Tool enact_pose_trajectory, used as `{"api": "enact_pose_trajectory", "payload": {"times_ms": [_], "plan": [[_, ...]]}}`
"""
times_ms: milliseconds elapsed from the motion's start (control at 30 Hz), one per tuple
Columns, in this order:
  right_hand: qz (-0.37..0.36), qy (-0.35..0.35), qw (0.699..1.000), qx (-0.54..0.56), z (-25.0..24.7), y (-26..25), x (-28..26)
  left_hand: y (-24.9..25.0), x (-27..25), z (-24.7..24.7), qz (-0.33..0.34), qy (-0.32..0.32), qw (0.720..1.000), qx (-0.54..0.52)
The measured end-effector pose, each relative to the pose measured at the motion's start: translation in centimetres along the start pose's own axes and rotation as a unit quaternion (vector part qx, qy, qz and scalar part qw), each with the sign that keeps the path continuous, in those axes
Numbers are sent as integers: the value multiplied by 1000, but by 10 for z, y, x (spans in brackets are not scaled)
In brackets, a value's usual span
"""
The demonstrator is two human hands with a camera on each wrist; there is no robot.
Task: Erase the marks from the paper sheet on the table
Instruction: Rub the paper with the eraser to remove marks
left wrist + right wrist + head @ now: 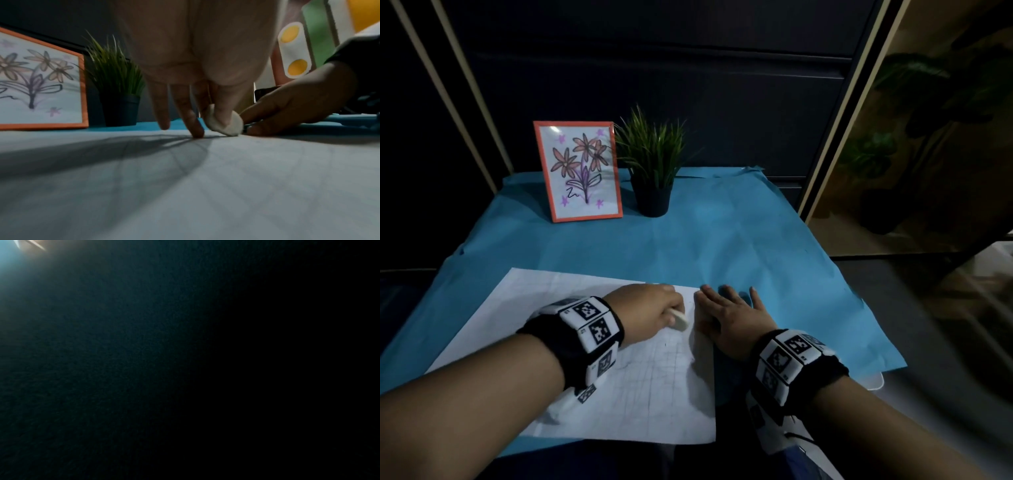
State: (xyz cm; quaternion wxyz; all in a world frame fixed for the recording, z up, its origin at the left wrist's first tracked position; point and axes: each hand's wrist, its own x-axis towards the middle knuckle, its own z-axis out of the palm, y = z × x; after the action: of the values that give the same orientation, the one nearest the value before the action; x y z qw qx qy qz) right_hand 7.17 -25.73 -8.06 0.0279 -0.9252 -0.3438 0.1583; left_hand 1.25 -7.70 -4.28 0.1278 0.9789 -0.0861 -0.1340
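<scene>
Paper sheet (599, 342) lies flat on blue-covered bench (756, 240), near edge. Left hand (650, 310) on sheet, fingers (222, 100) pinching white eraser (680, 320) against it. Right hand (732, 318) flat, fingers spread, pressing sheet's right edge. Framed flower drawing (577, 171) and potted plant (652, 164) behind sheet.

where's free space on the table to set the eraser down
Bare blue cover lies between the potted plant and the right hand. Crowded: the paper sheet under both hands, and the picture frame corner.
</scene>
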Motion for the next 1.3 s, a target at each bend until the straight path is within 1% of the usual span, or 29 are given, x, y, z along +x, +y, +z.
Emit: {"api": "enact_pose_trajectory", "payload": {"times_ms": [67,100,200,267,300,367,433,500,533,600,667,733,833,933,1000,1067,1167,1200,1300], "plan": [[-1,1,1000,1,0,1,1,3,5,1,-13,24,1000,8],[-1,1,1000,1,0,1,1,4,6,1,-13,17,1000,20],[-5,6,1000,-3,1,1,-1,8,0,0,11,-44,997,62],[-6,8,1000,0,2,0,-1,7,-6,1,29,-66,994,79],[-6,7,1000,4,1,0,-1,6,-8,1,30,-64,995,74],[-10,15,1000,12,0,0,-1,4,-8,1,19,-36,998,47],[-24,46,998,32,-2,0,-2,0,-2,0,5,-7,1000,20],[-43,88,993,67,-3,1,-4,-5,4,-1,-3,4,1000,4],[-55,95,990,87,-3,1,-6,-9,7,-2,-8,4,1000,-2],[-69,70,990,97,-4,1,-9,-19,12,-4,-20,7,1000,-15],[-57,34,995,77,-4,1,-8,-28,15,-8,-34,17,999,-37],[-40,20,997,65,-4,0,-6,-34,16,-10,-41,25,997,-54],[-25,16,999,43,-4,-2,-2,-34,18,-9,-47,38,997,-48],[-27,4,999,31,-2,-3,-1,-27,20,-8,-44,56,997,-36],[-28,2,999,29,0,-3,-1,-21,19,-6,-29,43,998,-26],[-25,-6,999,21,0,-3,0,-19,14,-5,-14,14,1000,-25],[-27,-9,1000,14,-1,-4,-1,-20,5,-5,-9,-19,999,-30],[-27,-9,999,16,-1,-4,-1,-20,4,-4,-14,-17,999,-27],[-26,-3,999,29,-2,-5,-3,-14,5,-2,-38,18,999,-9]]}}
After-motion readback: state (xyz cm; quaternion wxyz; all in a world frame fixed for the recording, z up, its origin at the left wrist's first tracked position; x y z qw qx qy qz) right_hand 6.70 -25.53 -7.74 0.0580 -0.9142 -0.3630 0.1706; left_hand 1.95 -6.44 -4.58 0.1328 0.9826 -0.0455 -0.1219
